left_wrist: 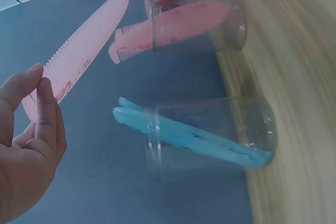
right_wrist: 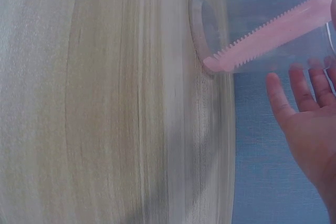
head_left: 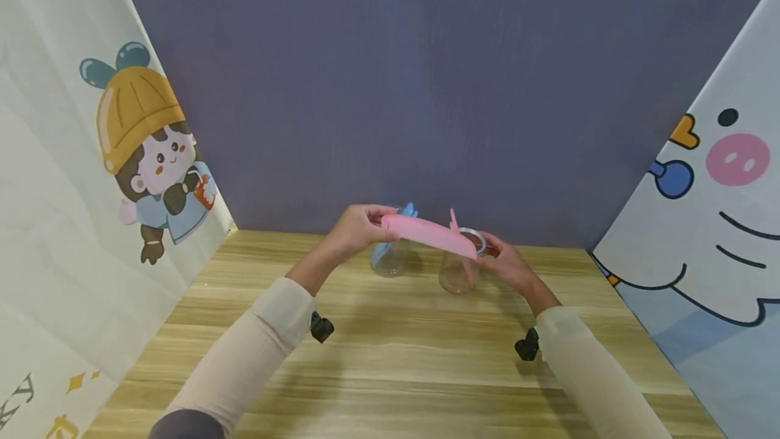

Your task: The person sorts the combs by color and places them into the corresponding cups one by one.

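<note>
My left hand (head_left: 358, 227) pinches a pink comb (head_left: 429, 234) near one end, between thumb and fingers, and holds it level above the table with the teeth down. The comb's far end reaches over a clear jar (head_left: 452, 281) on the right. A second pink comb (right_wrist: 278, 30) leans inside that jar. My right hand (head_left: 507, 264) grips this jar near its rim, fingertips along its side. Left of it a second clear jar (left_wrist: 210, 103) holds something blue and comb-like (left_wrist: 194, 139), slanting with its end out of the mouth.
The wood-grain table (head_left: 414, 371) ends at a dark blue-grey back wall (head_left: 402, 87). Side panels with cartoon prints stand left (head_left: 49, 154) and right (head_left: 701, 236). Both jars stand near the back edge. Small black devices (head_left: 321, 327) are worn at both wrists.
</note>
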The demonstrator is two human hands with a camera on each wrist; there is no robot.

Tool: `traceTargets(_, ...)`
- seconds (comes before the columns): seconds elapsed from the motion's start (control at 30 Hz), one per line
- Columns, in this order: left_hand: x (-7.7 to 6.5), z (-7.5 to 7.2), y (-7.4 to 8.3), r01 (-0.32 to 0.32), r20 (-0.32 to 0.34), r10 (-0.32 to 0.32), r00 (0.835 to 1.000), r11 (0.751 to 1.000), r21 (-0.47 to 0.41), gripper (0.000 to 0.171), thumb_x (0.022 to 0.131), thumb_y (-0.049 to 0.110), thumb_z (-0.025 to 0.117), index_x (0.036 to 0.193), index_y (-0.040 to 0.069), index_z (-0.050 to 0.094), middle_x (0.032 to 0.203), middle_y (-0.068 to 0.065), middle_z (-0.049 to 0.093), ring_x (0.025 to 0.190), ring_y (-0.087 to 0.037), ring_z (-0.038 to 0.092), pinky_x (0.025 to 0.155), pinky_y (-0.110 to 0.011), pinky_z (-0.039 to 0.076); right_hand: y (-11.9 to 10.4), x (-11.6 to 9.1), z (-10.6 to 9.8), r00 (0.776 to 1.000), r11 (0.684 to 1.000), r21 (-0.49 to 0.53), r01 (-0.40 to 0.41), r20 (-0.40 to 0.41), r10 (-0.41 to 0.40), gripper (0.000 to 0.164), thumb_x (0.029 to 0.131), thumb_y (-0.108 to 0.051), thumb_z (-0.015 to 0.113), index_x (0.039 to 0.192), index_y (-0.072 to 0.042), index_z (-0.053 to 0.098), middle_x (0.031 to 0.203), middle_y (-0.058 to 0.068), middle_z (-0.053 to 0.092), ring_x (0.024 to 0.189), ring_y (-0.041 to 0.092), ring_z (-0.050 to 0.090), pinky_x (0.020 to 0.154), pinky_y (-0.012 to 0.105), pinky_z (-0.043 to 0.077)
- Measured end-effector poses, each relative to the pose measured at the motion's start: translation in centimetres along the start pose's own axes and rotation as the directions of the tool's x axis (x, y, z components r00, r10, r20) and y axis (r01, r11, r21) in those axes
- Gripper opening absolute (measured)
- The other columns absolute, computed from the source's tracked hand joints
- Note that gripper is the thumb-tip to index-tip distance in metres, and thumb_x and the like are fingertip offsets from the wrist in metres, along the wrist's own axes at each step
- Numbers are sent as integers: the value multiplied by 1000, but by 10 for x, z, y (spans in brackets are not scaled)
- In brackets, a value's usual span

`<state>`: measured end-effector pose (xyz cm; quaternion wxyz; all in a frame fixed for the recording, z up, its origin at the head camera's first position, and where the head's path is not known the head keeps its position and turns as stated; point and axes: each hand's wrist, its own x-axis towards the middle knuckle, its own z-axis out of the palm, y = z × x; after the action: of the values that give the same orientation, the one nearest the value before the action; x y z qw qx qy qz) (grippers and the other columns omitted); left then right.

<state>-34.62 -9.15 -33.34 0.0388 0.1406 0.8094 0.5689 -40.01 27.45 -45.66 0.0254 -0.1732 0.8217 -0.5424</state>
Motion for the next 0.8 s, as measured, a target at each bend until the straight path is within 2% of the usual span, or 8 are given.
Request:
traceTargets(0.17,10,4,10,1,1,-1,1000,1000,-11,54,82,11,84,134,8,67,115,-12,75,99,-20,71,83,-26,60,3,1,0,1000,1000,7,-13,7,13,73,98,-22,70,159,-7,33,156,23,42,135,30,49,89,17,52)
traceTargets(0.33,20,11,19,-45,-10,45,999,999,6,54,80,11,84,132,7,68,112,-13,76,95,-19,72,80,-25,59,2,1,-2,1000,999,36,-13,19,12,72,99,-21,68,160,-8,32,158,21,39,133,23,49,90,18,53)
traceTargets(0.6,34,24,28,-90,-29,91,995,995,38,53,81,8,83,131,4,68,110,-14,76,92,-18,73,78,-24,60,1,-1,0,1000,999,30,-20,18,19,76,97,-22,72,160,-9,32,160,20,38,142,43,41,90,18,52)
traceTargets(0.8,41,30,34,-104,-50,109,993,990,95,50,80,10,82,129,5,70,109,-11,76,90,-15,70,74,-20,56,1,-1,0,1000,999,30,-25,10,25,75,96,-21,73,159,-9,34,159,19,40,142,41,42,90,16,51)
